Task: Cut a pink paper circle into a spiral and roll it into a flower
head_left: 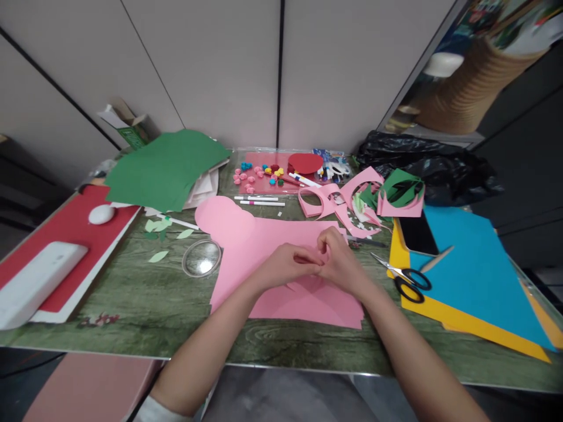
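My left hand (288,264) and my right hand (341,261) meet above a stack of pink paper sheets (237,281). Their fingertips are pinched together around a small piece of pink paper (313,253), mostly hidden by the fingers. Its exact shape cannot be made out against the pink below. Round pink paper cutouts (224,217) lie over the stack's far left corner. Black-handled scissors (407,278) rest to the right of my right hand, blades pointing up and left.
A clear round lid (201,258) and pale green paper leaves (158,256) lie left. Pink scraps (323,200), white pens (263,203) and small pink roses (243,176) are behind. Blue paper (479,264) and a phone (417,235) sit right; green sheets (162,167) rise at back left.
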{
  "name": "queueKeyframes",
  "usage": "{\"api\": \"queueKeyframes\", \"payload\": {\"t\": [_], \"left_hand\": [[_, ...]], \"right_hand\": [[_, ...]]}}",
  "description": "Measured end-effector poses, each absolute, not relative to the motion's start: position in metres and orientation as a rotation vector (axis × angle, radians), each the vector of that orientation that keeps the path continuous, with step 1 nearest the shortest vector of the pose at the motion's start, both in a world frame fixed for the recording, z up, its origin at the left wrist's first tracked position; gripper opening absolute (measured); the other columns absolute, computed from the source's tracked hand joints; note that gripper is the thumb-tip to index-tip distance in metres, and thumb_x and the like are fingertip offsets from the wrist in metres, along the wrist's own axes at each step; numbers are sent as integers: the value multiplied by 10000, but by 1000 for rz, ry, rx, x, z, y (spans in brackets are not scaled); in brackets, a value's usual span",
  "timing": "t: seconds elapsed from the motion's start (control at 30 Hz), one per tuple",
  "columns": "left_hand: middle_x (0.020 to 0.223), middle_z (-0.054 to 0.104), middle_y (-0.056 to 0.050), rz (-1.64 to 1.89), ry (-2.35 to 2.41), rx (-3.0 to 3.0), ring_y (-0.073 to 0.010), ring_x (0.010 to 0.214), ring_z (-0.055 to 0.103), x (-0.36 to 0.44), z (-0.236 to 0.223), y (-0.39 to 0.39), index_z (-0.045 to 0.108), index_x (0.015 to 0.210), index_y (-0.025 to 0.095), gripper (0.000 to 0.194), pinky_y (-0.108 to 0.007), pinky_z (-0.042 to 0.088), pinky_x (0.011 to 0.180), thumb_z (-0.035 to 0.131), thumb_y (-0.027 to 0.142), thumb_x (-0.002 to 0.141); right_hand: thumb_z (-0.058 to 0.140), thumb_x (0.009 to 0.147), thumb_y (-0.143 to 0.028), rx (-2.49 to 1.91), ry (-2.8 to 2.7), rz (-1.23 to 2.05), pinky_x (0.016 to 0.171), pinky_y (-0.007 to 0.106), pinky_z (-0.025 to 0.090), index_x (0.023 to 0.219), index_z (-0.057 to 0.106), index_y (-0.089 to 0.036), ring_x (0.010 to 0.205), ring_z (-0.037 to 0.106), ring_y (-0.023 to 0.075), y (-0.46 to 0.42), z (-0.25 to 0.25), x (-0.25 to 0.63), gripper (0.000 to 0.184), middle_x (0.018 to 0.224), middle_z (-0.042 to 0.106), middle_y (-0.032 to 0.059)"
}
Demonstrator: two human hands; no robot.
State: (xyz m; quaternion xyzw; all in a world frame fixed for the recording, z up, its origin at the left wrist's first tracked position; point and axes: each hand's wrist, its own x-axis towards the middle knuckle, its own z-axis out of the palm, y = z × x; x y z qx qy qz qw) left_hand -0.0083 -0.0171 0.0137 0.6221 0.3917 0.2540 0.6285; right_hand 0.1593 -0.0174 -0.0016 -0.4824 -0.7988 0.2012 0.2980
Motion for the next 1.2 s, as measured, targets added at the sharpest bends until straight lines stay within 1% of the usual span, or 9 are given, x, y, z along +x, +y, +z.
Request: {"api": "queueKeyframes", "payload": {"t": [0.13, 0.27, 0.47, 0.6, 0.73, 0.87, 0.97, 1.1, 1.2], "left_hand": [[900, 695, -63, 578, 897, 1451, -170, 817, 617, -8, 15, -17, 703, 832, 155, 181, -290, 480, 749, 626, 262, 708], [891, 693, -67, 535, 908, 1447, -167, 803, 614, -8, 14, -17, 702, 836, 146, 198, -280, 471, 742, 628, 277, 707], [903, 672, -66, 498, 866, 1448, -169, 829, 601, -8, 17, -18, 699, 842, 141, 197, -270, 452, 755, 614, 273, 723], [937, 632, -54, 488, 851, 1542, -158, 854, 581, -10, 21, -19, 696, 861, 170, 193, -261, 440, 764, 601, 287, 740], [938, 609, -46, 487, 876, 1658, -158, 841, 566, -10, 20, -21, 689, 901, 199, 217, -277, 432, 759, 554, 316, 777], [879, 605, -39, 485, 874, 1762, -155, 788, 561, -7, 22, -24, 690, 880, 204, 211, -283, 431, 725, 521, 300, 798], [888, 612, -45, 499, 896, 1794, -160, 783, 564, -5, 24, -25, 692, 866, 197, 203, -286, 434, 725, 527, 287, 790], [946, 647, -62, 559, 904, 1734, -176, 840, 582, -2, 25, -26, 666, 961, 165, 246, -281, 439, 755, 549, 255, 765], [910, 676, -52, 575, 890, 1672, -164, 826, 595, -3, 26, -26, 659, 987, 156, 264, -262, 440, 747, 528, 211, 764]], "right_hand": [[647, 642, -191, -1305, -2193, 450, 685, 320, 343, 757, 338, -216, 744, 422, 180, -19, 1, 159, 330, 814, 425, 18], [636, 645, -156, -1235, -2277, 345, 698, 333, 341, 778, 353, -212, 793, 437, 201, -20, 1, 161, 317, 828, 440, 30], [604, 641, -118, -1058, -2248, 189, 650, 329, 356, 786, 354, -215, 768, 433, 206, -19, -5, 164, 305, 814, 433, 37], [597, 656, -112, -1022, -2236, 136, 645, 337, 370, 810, 369, -211, 770, 441, 212, -20, -7, 164, 293, 828, 439, 50], [571, 645, -48, -1046, -2265, 120, 651, 337, 373, 822, 382, -208, 793, 446, 215, -19, -8, 164, 304, 847, 452, 57], [586, 625, -53, -1050, -2265, 157, 651, 338, 374, 817, 382, -207, 792, 444, 213, -18, -9, 164, 320, 840, 450, 51], [579, 627, -51, -1041, -2238, 176, 655, 342, 378, 818, 381, -208, 790, 447, 211, -17, -11, 165, 317, 836, 452, 48], [556, 659, -44, -1014, -2213, 168, 667, 347, 391, 830, 389, -209, 806, 456, 212, -18, -12, 165, 291, 838, 461, 53], [577, 685, -100, -1002, -2198, 156, 668, 353, 400, 841, 398, -210, 801, 463, 212, -19, -11, 163, 262, 839, 470, 56]]}}
